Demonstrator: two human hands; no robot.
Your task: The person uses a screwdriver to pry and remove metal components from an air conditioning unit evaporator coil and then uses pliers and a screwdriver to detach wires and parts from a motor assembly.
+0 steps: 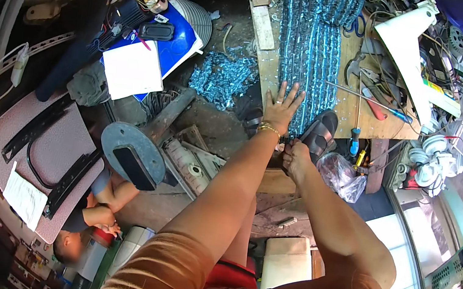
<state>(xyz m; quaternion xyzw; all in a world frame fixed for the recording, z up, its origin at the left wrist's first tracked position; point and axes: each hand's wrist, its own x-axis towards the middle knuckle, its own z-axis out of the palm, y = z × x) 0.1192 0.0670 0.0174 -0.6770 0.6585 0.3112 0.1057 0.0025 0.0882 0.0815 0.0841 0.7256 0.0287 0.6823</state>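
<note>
Left hand (279, 113) lies spread, palm down, on one mat (310, 47); right hand (298, 160) is closed near its end, contents indiscernible. Two blue-handled screwdrivers (354, 144) counted.

From here I see a plywood board (384, 129), a blue-and-black ribbed mat (313, 50) running down it from twelve towards seven. Blue-handled scissors (356, 25) lie at twelve, jumbled metal hand tools (374, 80) around three, a blue-handled screwdriver (400, 115) at four, beside a red-handled tool (377, 112).

The view's top edge cuts off the blue-black striped sheet (312, 53).
</note>
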